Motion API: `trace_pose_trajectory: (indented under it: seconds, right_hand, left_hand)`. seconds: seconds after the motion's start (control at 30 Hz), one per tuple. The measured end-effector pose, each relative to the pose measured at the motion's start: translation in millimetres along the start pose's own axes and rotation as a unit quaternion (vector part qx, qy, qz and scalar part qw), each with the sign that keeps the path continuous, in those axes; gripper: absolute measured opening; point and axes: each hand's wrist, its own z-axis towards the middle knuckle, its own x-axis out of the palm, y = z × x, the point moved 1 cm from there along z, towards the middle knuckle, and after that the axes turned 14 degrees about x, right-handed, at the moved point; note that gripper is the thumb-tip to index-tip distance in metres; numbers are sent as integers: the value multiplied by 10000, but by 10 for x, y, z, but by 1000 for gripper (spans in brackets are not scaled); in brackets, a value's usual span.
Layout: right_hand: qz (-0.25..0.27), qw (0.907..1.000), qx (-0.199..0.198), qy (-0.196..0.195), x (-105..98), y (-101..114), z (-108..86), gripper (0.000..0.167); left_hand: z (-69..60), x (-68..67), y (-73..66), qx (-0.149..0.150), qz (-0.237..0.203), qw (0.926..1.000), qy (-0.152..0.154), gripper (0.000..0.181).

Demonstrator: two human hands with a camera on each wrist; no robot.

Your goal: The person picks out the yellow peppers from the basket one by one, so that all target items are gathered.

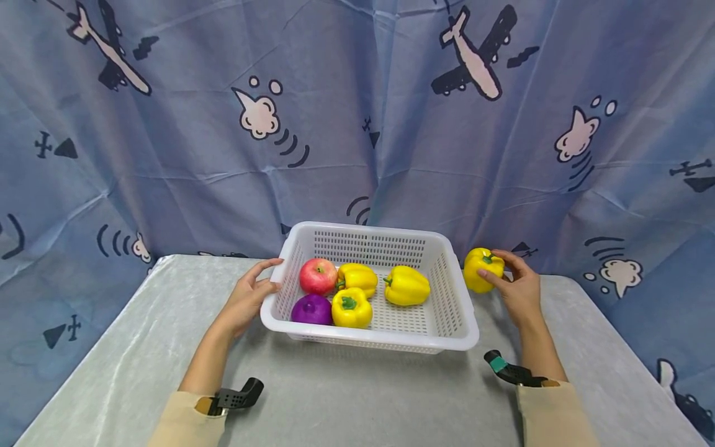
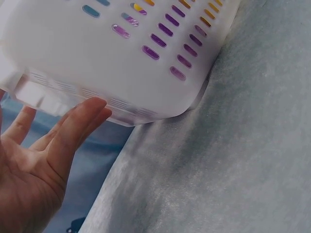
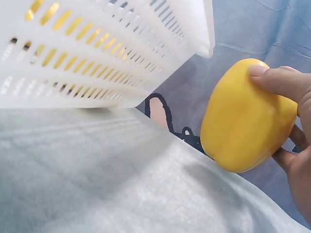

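The right hand (image 1: pixel 516 285) is grasping a yellow bell pepper (image 1: pixel 479 273), its thumb pressing on the near side and its fingers bearing on the other. This pepper is sitting outside the white basket (image 1: pixel 368 336), just beyond its right end; whether its underside is touching the worktop (image 1: pixel 357 397) cannot be told.

The left hand (image 1: pixel 244 301) is touching the left end of the basket with fingers extended rather than clenched; it is not wrapping round the rim.

The basket is standing on the worktop and holding five items. A red apple (image 1: pixel 318 277) is lying in its rear left part, and a purple round item (image 1: pixel 311 310) is lying in front of that, in the near left corner. A second yellow pepper (image 1: pixel 360 279) is resting just right of the apple. A third yellow pepper (image 1: pixel 352 313) is sitting beside the purple item, its green stem facing up. A fourth yellow pepper (image 1: pixel 408 287) is lying on its side in the right half of the basket, its stem pointing left.

Behind the basket, a blue curtain (image 1: pixel 346 143) printed with aeroplanes is hanging in folds. Nearer the viewer than the basket, beige sleeves (image 1: pixel 555 413) are covering both forearms, and a black device (image 1: pixel 240 395) is sitting on each wrist.
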Motion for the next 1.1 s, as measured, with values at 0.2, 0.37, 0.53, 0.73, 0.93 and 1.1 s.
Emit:
trace_pose_trajectory:
  seconds: [0.2, 0.37, 0.53, 0.73, 0.93, 1.1]
  right_hand:
    - [-53, 9999, -138, 2, 23, -67, 36, 54]
    - [-64, 9999, -84, 120, 33, -104, 48, 56]
    - [-38, 9998, 10, 201, 39, -158, 44, 58]
    - [-39, 9997, -67, 232, 30, -180, 41, 58]
    - [-96, 9996, 9, 271, 11, -186, 50, 60]
    - [-78, 9997, 59, 246, -3, -215, 59, 59]
  left_hand:
    - [-4, -5, 1, -15, -10, 10000, -20, 57]
    - [-14, -16, 12, 26, -7, 10000, -13, 57]
    - [-7, -18, 19, 26, -73, 10000, 8, 57]
    - [-7, -19, 18, 97, -155, 9998, 18, 58]
    - [0, -22, 31, 124, -185, 9998, -10, 57]
    - [9, -17, 30, 133, -134, 9998, 20, 56]
